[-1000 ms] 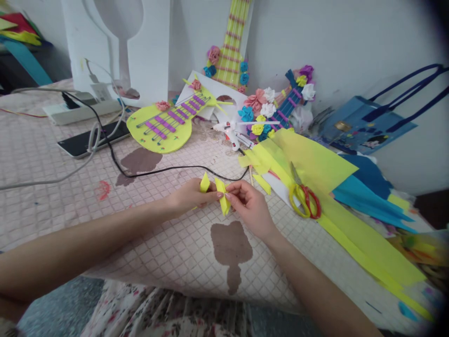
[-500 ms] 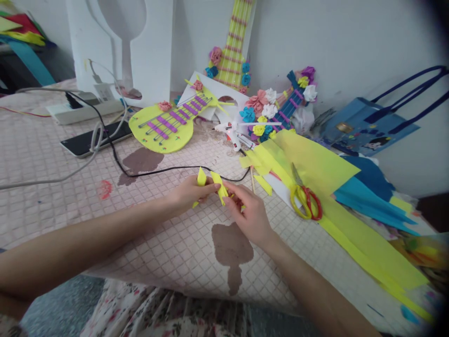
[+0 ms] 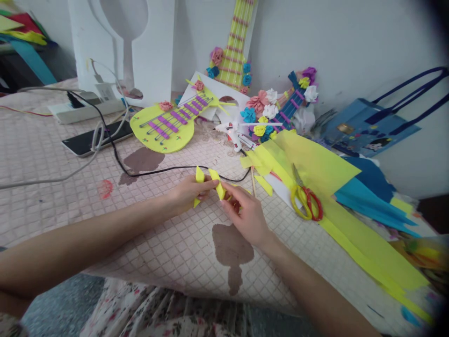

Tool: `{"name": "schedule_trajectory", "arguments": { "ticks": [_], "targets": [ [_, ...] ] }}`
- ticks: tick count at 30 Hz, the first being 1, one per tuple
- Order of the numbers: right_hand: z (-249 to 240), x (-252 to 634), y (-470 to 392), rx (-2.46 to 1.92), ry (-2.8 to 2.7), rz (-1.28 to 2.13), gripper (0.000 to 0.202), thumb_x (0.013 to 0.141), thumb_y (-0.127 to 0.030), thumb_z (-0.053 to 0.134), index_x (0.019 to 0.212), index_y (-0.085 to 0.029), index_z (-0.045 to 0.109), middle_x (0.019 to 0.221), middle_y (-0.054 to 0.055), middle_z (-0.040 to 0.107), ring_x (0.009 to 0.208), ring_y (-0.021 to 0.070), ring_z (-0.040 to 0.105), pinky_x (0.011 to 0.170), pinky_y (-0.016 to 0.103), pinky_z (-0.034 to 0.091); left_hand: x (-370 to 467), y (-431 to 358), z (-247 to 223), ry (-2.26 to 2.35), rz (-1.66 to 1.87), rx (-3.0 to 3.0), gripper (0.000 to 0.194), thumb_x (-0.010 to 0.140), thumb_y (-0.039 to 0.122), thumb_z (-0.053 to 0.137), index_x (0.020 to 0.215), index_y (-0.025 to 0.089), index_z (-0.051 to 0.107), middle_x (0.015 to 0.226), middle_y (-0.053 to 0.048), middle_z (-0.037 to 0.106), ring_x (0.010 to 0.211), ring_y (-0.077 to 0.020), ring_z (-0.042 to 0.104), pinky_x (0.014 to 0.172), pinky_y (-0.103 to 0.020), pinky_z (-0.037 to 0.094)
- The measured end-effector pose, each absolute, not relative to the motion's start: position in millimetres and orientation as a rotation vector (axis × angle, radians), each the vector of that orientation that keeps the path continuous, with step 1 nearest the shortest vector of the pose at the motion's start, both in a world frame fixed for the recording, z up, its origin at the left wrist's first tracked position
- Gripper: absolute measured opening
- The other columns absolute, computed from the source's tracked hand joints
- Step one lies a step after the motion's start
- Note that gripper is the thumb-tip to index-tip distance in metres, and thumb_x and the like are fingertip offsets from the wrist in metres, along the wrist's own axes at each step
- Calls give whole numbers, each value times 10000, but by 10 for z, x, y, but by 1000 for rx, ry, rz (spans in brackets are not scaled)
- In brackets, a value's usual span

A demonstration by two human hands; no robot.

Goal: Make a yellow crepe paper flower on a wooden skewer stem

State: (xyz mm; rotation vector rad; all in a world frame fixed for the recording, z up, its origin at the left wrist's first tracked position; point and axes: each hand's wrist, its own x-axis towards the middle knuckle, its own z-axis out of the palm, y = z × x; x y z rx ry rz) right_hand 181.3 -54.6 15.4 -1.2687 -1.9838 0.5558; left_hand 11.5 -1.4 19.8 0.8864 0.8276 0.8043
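Note:
Between my two hands is a folded yellow paper strip (image 3: 216, 183). My left hand (image 3: 191, 189) pinches its left side with thumb and fingers, and another yellow piece (image 3: 199, 174) sticks up and down from between those fingers. On the strip's right side, my right hand (image 3: 245, 210) is closed, its fingertips pressing the folded edge. The fingers partly hide how the strip is folded. Just right of my hands lie a loose yellow piece (image 3: 264, 185) and a thin wooden stick (image 3: 253, 181).
Scissors (image 3: 306, 202) with red and yellow handles rest on yellow sheets (image 3: 315, 161) at right. Behind my hands are a black cable (image 3: 168, 169), a white glue gun (image 3: 231, 133) and a yellow paper instrument (image 3: 164, 128). A phone (image 3: 84, 142) and power strip (image 3: 66, 111) lie left.
The yellow strip has turned slightly and sits a little further left and higher between my fingertips. My right fingers have shifted along its edge. Both hands keep their hold.

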Motion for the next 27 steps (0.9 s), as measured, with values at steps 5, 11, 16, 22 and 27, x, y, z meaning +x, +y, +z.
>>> {"name": "schedule_trajectory", "arguments": {
  "ticks": [5,11,16,22,27],
  "targets": [
    [153,1794,-542,-1237,-1993,494,418,887,-229,473,1303,-268,479,930,45,602,743,152,562,695,305,487,113,-8,185,816,819,887,243,713,279,726,705,95,568,672,23,473,483,-8,286,422,-171,184],
    [175,1777,-546,-1250,-1918,622,320,881,-275,499,1198,-243,528,921,41,606,708,136,561,635,282,477,109,-14,176,819,811,955,245,733,303,706,716,97,576,673,10,494,486,-16,297,424,-169,195],
    [143,1765,-511,-1294,-1621,893,234,840,-310,562,1050,-223,506,810,0,592,662,118,571,572,249,460,147,-64,159,823,785,1056,268,698,325,730,731,108,576,610,44,454,490,-31,339,432,-171,231],
    [137,1791,-462,-1216,-1402,1065,185,806,-261,606,944,-221,488,719,-46,552,579,82,524,527,218,433,181,-85,142,763,799,943,265,744,345,708,784,109,596,667,28,502,474,-16,321,421,-153,229],
    [203,1699,-519,-1115,-1281,1230,202,792,-292,632,940,-231,508,757,-51,583,497,53,488,450,201,399,198,-76,117,685,802,695,253,917,315,478,845,105,599,754,-45,599,482,-45,451,453,-167,366]
  ]
}}
